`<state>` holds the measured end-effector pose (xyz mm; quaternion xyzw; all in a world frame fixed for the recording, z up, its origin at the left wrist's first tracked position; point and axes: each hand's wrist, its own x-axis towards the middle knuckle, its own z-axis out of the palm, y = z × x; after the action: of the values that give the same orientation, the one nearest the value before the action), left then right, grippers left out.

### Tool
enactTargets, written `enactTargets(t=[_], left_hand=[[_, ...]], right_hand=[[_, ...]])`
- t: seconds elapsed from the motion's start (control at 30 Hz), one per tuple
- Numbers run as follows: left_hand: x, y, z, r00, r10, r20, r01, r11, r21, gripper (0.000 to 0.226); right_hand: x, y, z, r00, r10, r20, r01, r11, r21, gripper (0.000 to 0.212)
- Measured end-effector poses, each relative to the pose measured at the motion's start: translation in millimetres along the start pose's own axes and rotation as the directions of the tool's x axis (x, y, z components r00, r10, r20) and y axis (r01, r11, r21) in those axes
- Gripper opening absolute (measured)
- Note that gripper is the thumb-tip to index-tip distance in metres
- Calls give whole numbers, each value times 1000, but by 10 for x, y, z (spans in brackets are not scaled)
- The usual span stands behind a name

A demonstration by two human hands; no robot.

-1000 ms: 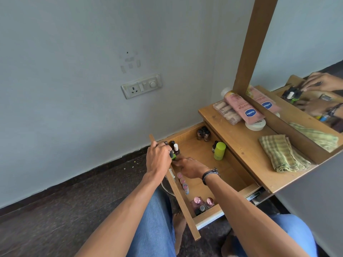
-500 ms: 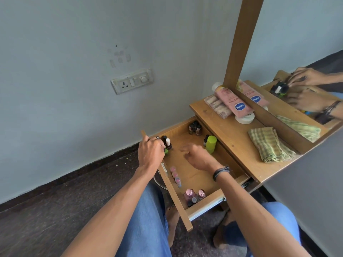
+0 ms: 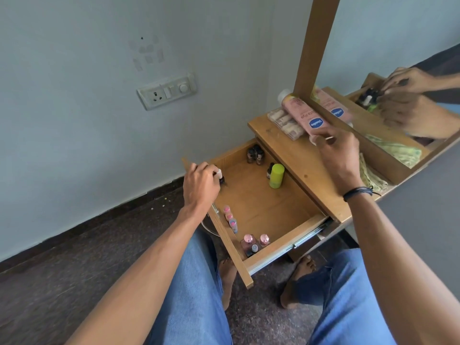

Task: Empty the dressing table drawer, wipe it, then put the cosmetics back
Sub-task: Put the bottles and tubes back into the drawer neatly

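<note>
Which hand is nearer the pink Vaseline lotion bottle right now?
Right. The right hand is at the base of the pink Vaseline lotion bottle on the tabletop. The left hand is at the drawer's far-left corner, over small bottles.

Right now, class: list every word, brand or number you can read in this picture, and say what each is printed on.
"Vaseline": blue oval on the pink tube.
"...ura-Hya": small print along that tube, partly legible only.
Tube's mirror reflection: logo reversed, blurred.
Drawer bottles: labels too small to read.
Wall socket: no text.
</note>
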<state>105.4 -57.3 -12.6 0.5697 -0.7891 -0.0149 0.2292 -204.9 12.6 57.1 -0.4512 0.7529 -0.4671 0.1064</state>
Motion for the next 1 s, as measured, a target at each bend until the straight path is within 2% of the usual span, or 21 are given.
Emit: enactTargets(t=[0.1, 0.33, 0.43, 0.57, 0.83, 1.0], left_hand=[[50, 143, 13, 998, 59, 20, -57, 992, -110, 17], [229, 468, 107, 985, 136, 102, -105, 959, -263, 22], [330, 603, 127, 982, 152, 109, -113, 945, -306, 22], [442, 770, 170, 979, 144, 144, -84, 930, -358, 22], [455, 758, 254, 980, 113, 163, -44, 925, -377, 26], [357, 684, 222, 984, 86, 153, -21, 924, -383, 23]], right_hand=[[153, 113, 36, 996, 2, -92, -8, 998, -66, 25], [361, 284, 363, 999, -30, 24, 36, 952, -303, 50], [397, 318, 491, 999, -39, 4, 38, 916, -400, 58], [415, 374, 552, 1000, -14, -24, 2, 899, -437, 63], [378, 410, 553, 991, 9, -131, -58, 924, -379, 54], [387, 401, 518, 984, -43, -175, -10, 956, -293, 32]])
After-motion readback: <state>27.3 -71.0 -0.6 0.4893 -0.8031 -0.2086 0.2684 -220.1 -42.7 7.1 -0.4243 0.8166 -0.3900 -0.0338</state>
